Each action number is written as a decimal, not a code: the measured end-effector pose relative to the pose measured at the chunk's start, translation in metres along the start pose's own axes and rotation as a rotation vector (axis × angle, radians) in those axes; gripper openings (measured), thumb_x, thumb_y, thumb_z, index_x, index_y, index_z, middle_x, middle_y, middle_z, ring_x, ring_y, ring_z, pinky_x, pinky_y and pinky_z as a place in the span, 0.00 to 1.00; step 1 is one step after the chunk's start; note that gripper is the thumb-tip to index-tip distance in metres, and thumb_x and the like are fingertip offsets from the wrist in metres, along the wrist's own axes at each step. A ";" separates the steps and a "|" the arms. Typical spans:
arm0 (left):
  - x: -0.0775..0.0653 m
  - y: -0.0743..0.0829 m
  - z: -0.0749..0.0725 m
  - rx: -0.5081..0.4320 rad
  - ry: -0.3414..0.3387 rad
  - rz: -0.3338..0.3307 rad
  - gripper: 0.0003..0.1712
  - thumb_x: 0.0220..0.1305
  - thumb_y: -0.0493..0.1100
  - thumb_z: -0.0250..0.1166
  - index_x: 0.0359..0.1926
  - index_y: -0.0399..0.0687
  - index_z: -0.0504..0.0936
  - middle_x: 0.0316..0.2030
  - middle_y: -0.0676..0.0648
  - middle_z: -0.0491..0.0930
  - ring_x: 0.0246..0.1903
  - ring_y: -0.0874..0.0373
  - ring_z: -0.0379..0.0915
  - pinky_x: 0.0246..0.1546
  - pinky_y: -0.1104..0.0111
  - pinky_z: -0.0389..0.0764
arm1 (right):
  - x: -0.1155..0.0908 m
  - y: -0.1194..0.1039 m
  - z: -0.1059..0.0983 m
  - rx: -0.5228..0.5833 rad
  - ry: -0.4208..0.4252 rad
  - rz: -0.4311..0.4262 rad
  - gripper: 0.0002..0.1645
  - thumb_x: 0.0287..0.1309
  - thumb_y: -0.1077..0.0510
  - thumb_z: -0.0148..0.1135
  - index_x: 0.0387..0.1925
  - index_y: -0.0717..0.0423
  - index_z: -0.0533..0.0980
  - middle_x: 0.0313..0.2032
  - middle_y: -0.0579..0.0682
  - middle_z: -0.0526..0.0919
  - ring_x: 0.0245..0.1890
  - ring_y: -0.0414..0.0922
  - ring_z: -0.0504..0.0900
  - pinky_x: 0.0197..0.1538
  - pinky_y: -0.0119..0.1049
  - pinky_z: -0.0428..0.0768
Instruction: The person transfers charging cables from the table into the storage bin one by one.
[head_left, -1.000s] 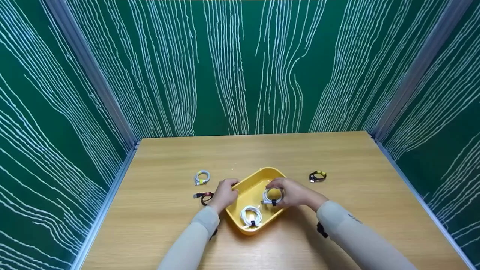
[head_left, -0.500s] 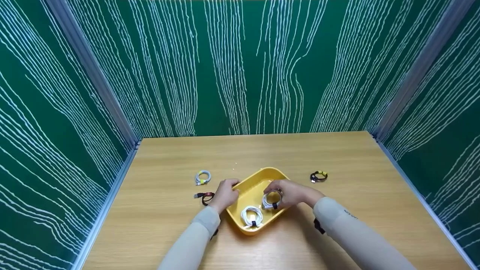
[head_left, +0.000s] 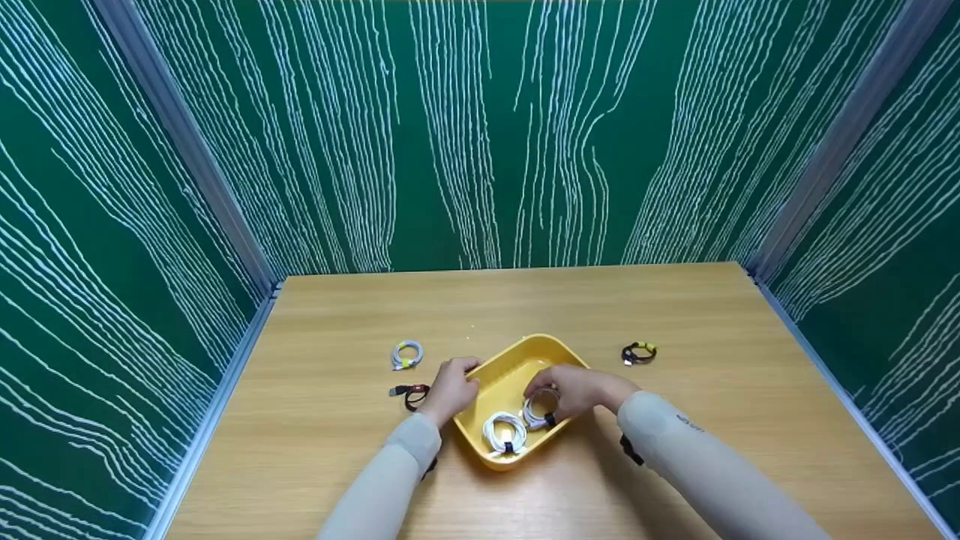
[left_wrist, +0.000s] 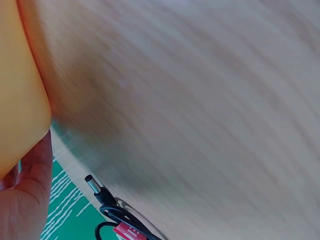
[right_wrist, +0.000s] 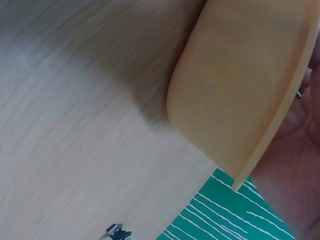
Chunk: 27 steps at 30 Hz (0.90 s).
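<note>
A yellow plastic bin (head_left: 536, 349) stands turned at an angle on the table. My left hand (head_left: 452, 386) grips its left rim, fingers over the edge; the left wrist view shows the hand against the bin's outer wall. Inside, near the front corner, lies a coiled white cable (head_left: 487, 431) with a black tie. Over the bin's right side reaches my right hand (head_left: 574, 386), pinching a second coiled white cable (head_left: 529, 412) with a black tie, low in the bin and right beside the first coil. In the right wrist view, the bin wall (right_wrist: 235, 90) hides most of those fingers.
Left of the bin lie a pale blue-grey coiled cable (head_left: 395, 355) with a yellow tie and a black cable (head_left: 397, 390) with a red tie. To the right is a dark coiled cable (head_left: 637, 352) with a yellow tie. Green, white-lined walls (head_left: 525, 150) enclose the table.
My right hand has moved left and down into the bin, bringing its coiled cable beside the other coil. The left hand and the bin have stayed in place.
</note>
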<state>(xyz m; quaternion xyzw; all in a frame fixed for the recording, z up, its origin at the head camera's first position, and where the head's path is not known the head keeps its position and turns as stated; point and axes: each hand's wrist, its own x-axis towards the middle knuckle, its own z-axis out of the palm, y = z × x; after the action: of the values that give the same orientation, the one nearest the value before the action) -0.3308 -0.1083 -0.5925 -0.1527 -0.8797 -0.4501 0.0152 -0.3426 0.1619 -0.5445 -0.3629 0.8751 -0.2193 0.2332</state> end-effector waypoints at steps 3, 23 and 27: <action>0.000 -0.001 0.001 0.003 0.005 0.005 0.18 0.59 0.24 0.60 0.45 0.35 0.90 0.37 0.40 0.89 0.33 0.60 0.74 0.39 0.70 0.78 | 0.002 -0.001 0.001 -0.015 -0.015 -0.002 0.32 0.48 0.71 0.79 0.58 0.56 0.86 0.56 0.52 0.89 0.55 0.49 0.83 0.63 0.47 0.81; 0.001 0.000 0.000 -0.026 -0.012 -0.029 0.19 0.62 0.24 0.59 0.50 0.35 0.90 0.42 0.38 0.90 0.36 0.58 0.77 0.43 0.67 0.82 | 0.005 -0.001 0.005 0.085 -0.014 0.048 0.36 0.48 0.70 0.79 0.62 0.54 0.85 0.61 0.50 0.88 0.62 0.56 0.82 0.71 0.60 0.77; 0.001 0.000 -0.001 -0.019 -0.013 -0.014 0.19 0.62 0.25 0.59 0.49 0.35 0.90 0.41 0.38 0.90 0.36 0.58 0.76 0.43 0.68 0.81 | 0.006 0.000 0.007 0.099 -0.012 0.027 0.36 0.47 0.71 0.79 0.61 0.57 0.85 0.60 0.51 0.89 0.62 0.56 0.83 0.70 0.59 0.78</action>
<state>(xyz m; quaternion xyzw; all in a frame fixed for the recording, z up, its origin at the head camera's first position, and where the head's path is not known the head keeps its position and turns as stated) -0.3313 -0.1084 -0.5917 -0.1498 -0.8764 -0.4577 0.0049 -0.3421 0.1561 -0.5508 -0.3402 0.8668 -0.2569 0.2588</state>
